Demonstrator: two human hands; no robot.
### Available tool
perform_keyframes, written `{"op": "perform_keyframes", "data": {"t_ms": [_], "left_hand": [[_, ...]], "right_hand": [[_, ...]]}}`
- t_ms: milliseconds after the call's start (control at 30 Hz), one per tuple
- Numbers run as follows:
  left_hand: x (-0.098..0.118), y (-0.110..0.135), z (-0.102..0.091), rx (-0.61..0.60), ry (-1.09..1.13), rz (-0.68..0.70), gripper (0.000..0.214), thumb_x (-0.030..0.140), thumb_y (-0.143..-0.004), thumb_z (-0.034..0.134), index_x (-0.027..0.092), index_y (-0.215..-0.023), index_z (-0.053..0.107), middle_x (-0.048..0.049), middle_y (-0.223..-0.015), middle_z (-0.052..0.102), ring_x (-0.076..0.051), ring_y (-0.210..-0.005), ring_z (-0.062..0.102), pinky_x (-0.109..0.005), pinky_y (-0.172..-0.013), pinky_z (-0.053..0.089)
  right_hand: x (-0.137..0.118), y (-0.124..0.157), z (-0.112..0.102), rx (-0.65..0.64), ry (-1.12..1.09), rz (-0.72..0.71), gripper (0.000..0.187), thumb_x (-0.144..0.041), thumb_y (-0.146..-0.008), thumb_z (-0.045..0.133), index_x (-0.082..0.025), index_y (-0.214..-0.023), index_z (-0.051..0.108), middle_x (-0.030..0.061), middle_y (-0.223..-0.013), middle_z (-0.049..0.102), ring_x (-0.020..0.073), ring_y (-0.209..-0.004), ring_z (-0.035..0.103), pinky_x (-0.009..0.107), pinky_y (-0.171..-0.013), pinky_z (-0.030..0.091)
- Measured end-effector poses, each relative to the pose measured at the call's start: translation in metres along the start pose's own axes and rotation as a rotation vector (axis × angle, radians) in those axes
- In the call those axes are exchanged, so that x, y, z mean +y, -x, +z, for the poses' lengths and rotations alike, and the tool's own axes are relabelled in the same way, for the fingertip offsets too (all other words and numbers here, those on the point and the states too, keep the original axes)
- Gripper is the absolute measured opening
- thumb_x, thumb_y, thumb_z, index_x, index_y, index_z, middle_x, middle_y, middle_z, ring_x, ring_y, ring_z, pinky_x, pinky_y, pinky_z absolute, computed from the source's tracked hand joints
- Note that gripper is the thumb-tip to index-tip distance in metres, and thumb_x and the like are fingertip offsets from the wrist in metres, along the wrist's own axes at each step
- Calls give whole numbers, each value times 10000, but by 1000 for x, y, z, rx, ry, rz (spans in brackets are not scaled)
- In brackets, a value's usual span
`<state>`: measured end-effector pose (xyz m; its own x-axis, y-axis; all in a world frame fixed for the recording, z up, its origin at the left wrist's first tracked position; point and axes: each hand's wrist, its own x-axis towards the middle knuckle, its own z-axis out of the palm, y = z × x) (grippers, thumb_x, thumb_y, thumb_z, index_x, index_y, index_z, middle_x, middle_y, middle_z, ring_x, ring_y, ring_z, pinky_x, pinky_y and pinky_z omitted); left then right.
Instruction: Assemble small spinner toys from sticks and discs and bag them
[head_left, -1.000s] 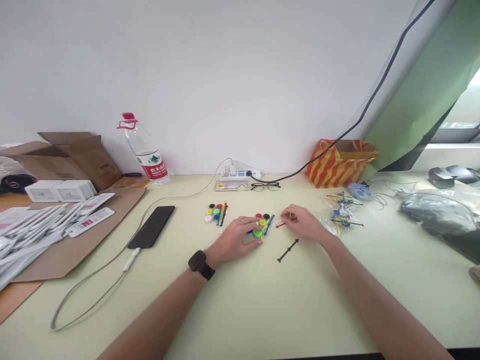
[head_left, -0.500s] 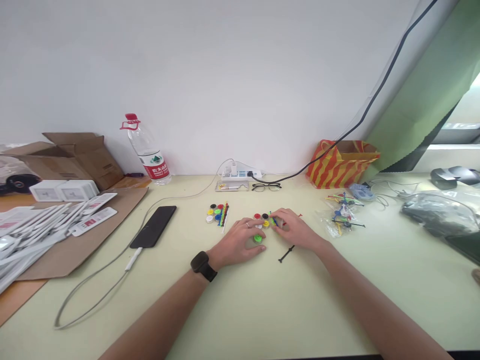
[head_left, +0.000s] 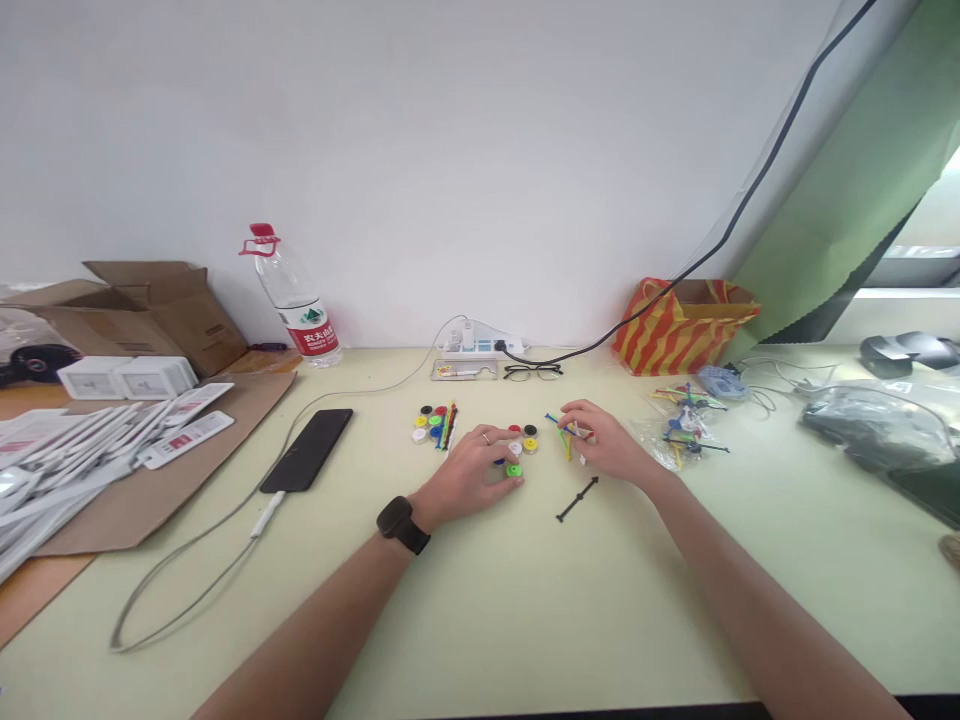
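My left hand [head_left: 472, 472] rests on the table with its fingers spread, curved around a small cluster of round plastic wheels. By its thumb lies a green wheel [head_left: 514, 470]; a yellow wheel [head_left: 531, 445], a black wheel [head_left: 530, 430] and a red wheel [head_left: 514, 429] sit just past the fingertips. Bent fingers of my right hand [head_left: 596, 440] are on a loose bunch of coloured plastic sticks [head_left: 564, 440], blue, green, yellow and white, partly hidden under them. In front of that hand, a black stick [head_left: 577, 500] with knobbed ends lies apart.
Left of my hands sit more wheels [head_left: 420, 422] and sticks [head_left: 450, 425]. A phone [head_left: 309, 450] on a cable, a water bottle [head_left: 304, 300], glasses [head_left: 532, 372], a power strip [head_left: 480, 345], a striped bag [head_left: 675, 325] and bagged plastic parts [head_left: 686, 430] stand around.
My right hand has moved right, away from the wheels, and the coloured sticks have shifted right with it. More of the black stick shows. My left hand has moved slightly left.
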<state>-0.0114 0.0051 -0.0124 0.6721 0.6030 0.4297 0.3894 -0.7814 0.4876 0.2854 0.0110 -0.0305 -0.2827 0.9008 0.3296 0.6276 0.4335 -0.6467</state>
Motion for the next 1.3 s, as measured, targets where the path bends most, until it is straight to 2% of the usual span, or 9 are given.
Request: {"op": "perform_keyframes", "data": {"t_ms": [167,333,567,767,933,1067,1200,1267,1300], "left_hand": [[14,-2,0,12,74,-1,148,345,-902,725,257,-1018,699,-75,-1265,702,-271,-1251,591,-446,-1052,491],[29,-2,1,-39,182,-76,195,373,-907,721,242,-1040,664,-45,-1022,720,-210,-952,654,-352,-857,535],[29,-1,4,-1,121,-50,148,334,-897,713,239,-1005,678,-42,-963,705,-204,-911,643,-331,-835,505],[31,0,-1,-41,86,-122,196,423,-889,704,235,-936,669,5,-735,657,-140,-586,558,-277,-593,431],[35,-2,-2,-74,149,-127,158,383,-870,720,237,-931,701,-12,-782,701,-181,-707,650,-286,-665,493],[37,-3,1,-98,311,-112,180,360,-897,708,250,-1038,727,-40,-1030,758,-217,-936,702,-325,-875,539],[36,-3,3,-63,372,-157,184,368,-897,714,236,-1025,726,-42,-1026,753,-208,-931,691,-329,-885,545],[35,-4,3,-68,394,-178,179,374,-888,722,222,-982,727,-42,-987,749,-193,-874,680,-320,-844,551],[34,-4,4,-70,406,-190,187,383,-884,725,214,-964,726,-41,-955,743,-186,-836,672,-312,-809,553]], "right_hand": [[0,2,0,60,157,-29,305,-90,-818,533,-247,-1021,697,95,-1275,638,270,-1211,592,388,-874,549],[-6,1,9,51,350,-15,102,-197,-898,585,-238,-929,672,81,-1077,701,281,-1067,600,449,-937,488],[-8,-2,17,82,320,25,59,-204,-887,593,-237,-883,642,72,-1009,702,275,-1012,590,424,-891,471],[-14,-2,11,174,256,31,78,-172,-846,577,-242,-811,575,62,-914,692,261,-934,608,396,-832,469],[-21,0,7,196,142,167,71,-221,-828,572,-244,-777,528,17,-771,664,199,-703,598,322,-640,435],[-27,0,9,186,118,184,121,-233,-805,585,-246,-741,482,-5,-701,642,184,-649,577,314,-631,429],[-33,-2,4,226,-6,165,111,-220,-787,605,-244,-886,561,-5,-766,640,184,-700,588,316,-667,459],[-38,-2,-8,157,-203,190,151,-234,-819,597,-233,-970,591,-8,-765,616,173,-689,581,314,-669,481],[-41,0,-15,55,-324,208,154,-249,-840,593,-225,-992,605,-10,-763,605,167,-679,580,312,-667,494]]}}
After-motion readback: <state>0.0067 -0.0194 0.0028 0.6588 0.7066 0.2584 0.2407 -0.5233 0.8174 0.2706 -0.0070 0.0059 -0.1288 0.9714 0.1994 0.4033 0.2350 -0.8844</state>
